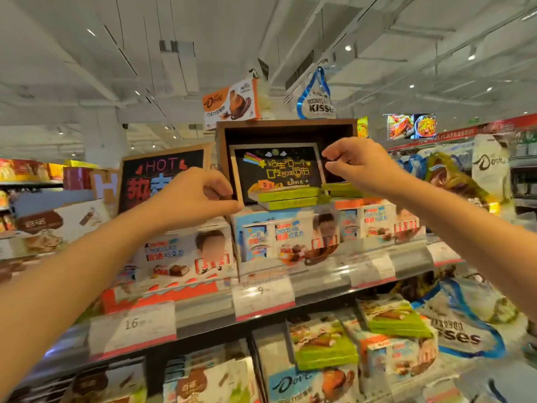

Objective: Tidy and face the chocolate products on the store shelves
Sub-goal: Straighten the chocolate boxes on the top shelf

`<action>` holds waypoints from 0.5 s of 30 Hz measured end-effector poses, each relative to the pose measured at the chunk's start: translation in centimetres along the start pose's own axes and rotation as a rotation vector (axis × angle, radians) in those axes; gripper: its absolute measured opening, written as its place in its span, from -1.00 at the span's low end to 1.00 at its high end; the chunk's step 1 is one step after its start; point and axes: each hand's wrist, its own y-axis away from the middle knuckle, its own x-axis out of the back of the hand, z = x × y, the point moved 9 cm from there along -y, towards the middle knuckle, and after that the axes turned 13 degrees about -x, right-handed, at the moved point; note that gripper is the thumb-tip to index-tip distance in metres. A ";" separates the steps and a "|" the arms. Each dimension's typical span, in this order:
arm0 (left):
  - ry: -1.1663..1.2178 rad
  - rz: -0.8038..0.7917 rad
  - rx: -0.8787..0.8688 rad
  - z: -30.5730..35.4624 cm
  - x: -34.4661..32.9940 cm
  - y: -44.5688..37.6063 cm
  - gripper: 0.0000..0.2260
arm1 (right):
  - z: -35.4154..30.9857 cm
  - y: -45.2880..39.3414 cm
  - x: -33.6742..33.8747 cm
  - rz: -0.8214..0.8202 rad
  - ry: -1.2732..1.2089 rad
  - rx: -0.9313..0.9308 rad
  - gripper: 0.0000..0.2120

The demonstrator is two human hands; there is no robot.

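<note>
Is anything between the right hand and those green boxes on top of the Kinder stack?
Nothing visible blocks it. The right hand hovers just above the green boxes, with open space below its fingers. The framed chalkboard sign stands behind the boxes, not in the path. The left hand is at the sign's left frame edge, off to the side.

"hot" on chalkboard sign [162,181]; "dove" box [229,104]; "kisses" bag [318,106]; price tag [132,324] "16".

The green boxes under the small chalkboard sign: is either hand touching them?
No. Both the left hand and right hand are at the sign's frame, above the green boxes.
</note>
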 end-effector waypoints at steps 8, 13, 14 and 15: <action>0.052 -0.080 0.212 2.6 -5.6 -6.2 -0.46 | 9.0 -4.8 1.0 -0.218 0.380 -0.276 -0.54; 0.037 -0.383 0.360 3.0 -8.3 -8.0 -0.35 | 12.4 -6.1 -1.0 -0.505 0.370 -0.434 -0.57; 0.036 -0.448 0.399 2.9 -8.7 -7.9 -0.38 | 12.9 -6.1 -1.2 -0.568 0.319 -0.491 -0.62; 0.041 -0.502 0.432 2.8 -9.1 -7.8 -0.42 | 13.2 -5.8 -1.5 -0.637 0.279 -0.530 -0.61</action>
